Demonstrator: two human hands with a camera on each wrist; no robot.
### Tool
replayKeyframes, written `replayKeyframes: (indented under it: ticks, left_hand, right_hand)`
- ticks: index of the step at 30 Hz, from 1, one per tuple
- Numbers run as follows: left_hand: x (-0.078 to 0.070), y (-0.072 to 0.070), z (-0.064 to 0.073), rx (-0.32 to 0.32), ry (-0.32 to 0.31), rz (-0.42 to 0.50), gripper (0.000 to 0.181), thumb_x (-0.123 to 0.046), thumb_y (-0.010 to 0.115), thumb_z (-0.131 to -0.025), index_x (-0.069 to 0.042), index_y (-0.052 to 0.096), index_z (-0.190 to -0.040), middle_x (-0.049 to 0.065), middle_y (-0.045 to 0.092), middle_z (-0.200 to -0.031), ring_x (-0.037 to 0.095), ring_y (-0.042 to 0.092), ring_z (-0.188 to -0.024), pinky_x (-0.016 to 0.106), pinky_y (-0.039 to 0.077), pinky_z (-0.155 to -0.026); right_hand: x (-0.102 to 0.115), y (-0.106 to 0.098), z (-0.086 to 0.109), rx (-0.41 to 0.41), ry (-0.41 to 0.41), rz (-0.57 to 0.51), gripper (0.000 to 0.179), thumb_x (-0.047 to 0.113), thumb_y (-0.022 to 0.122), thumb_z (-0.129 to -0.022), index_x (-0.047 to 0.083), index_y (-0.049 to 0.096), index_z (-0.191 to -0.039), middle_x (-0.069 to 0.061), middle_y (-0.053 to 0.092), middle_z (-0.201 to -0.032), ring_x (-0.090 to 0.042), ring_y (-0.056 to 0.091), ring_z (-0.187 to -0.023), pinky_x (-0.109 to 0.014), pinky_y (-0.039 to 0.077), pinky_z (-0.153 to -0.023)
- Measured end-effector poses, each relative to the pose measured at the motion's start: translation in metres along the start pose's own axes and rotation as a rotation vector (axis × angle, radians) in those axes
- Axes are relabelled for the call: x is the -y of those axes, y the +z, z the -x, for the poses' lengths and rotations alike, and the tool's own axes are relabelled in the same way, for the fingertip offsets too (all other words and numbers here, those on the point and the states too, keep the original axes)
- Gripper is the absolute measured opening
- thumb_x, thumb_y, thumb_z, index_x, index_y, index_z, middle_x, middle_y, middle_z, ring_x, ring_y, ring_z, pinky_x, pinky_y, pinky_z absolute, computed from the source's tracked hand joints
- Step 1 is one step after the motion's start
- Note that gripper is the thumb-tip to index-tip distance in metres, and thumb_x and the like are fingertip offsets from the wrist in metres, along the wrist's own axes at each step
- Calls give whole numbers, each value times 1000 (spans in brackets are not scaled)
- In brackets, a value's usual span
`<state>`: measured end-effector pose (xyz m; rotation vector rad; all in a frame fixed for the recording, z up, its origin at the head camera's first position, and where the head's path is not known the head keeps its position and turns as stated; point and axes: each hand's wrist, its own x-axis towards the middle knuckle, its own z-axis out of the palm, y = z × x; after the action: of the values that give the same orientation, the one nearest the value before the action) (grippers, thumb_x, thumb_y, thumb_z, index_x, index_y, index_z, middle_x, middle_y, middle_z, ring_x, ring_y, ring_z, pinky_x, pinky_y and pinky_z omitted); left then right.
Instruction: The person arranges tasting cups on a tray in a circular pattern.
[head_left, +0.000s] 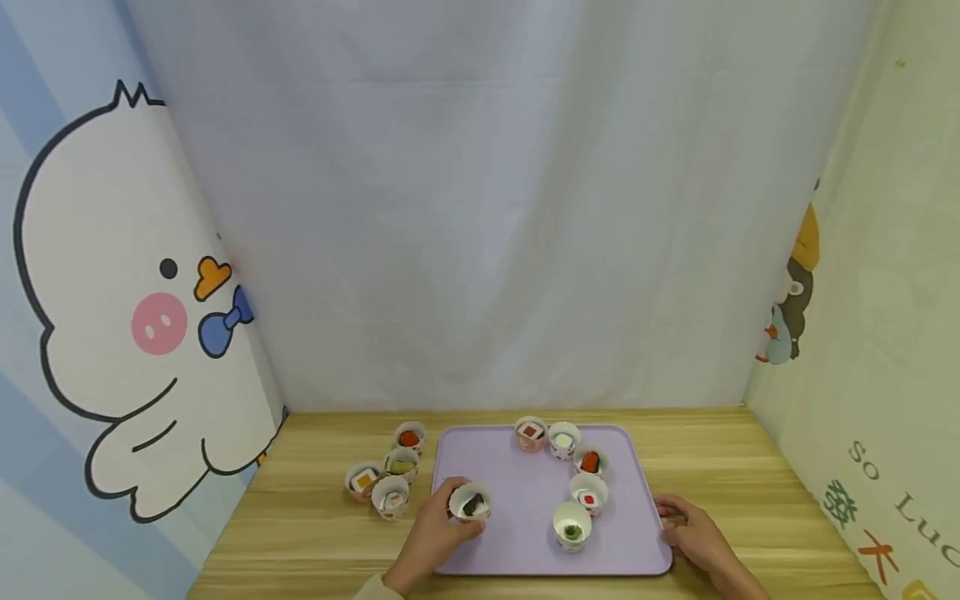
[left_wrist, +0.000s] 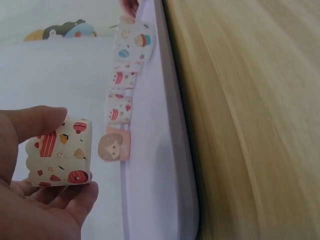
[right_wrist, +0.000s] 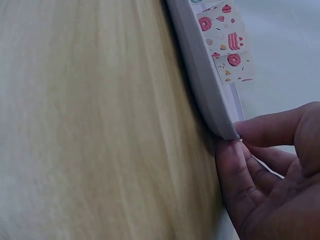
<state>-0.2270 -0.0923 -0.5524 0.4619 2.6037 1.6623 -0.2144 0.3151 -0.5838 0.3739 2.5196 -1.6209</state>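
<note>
My left hand [head_left: 438, 525] grips a patterned paper cup [head_left: 470, 502] with something dark inside, over the left part of the lilac tray [head_left: 510, 533]. In the left wrist view, thumb and fingers span the cup [left_wrist: 62, 152], printed with cake and donut pictures. At the tray's right edge my right hand [head_left: 693, 533] pinches the rim [right_wrist: 230, 131] between thumb and fingers. On the tray, several more cups curve down its right half, among them one with a green piece [head_left: 572, 527], one with a red-and-white piece [head_left: 588, 495] and one with a red piece [head_left: 591, 462].
Left of the tray, several cups stand close together on the wooden table [head_left: 285, 533], including one with a yellow-orange piece [head_left: 363, 481] and one with a red piece [head_left: 409, 437]. A white curtain [head_left: 480, 250] hangs behind the table, with printed cloth at both sides.
</note>
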Motion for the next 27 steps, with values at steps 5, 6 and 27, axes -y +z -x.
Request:
replayKeyframes:
  ticks: [5,6,27]
  left_hand:
    - [-3,15,-6,24,15,-17,55,-15,80,-75,-6,57,-123,8,68,-113,20,62,-102,26,50,-80]
    - [-4,18,-7,25,18,-19,55,-16,80,-75,-6,57,-123,7,68,-113,20,62,-102,26,50,-80]
    - [2,73,-26,20,-75,-27,53,-9,82,-69,-7,59,-116,6,68,-106,17,60,-96,32,48,-79]
  right_hand:
    - [-1,1,0,-5,-1,-11,62,-9,58,-73,-7,50,-135,-18,59,-117,-18,56,-85,-31,53,-64]
    - [-2,1,0,-6,-2,-12,62,-9,58,-74,-7,51,-135,-18,59,-117,-18,56,-85,-31,53,-64]
    - [-1,-1,0,-8,-3,-6,60,-9,58,-74,-6,52,-134,-18,60,-117,-17,57,-87,-30,53,-65]
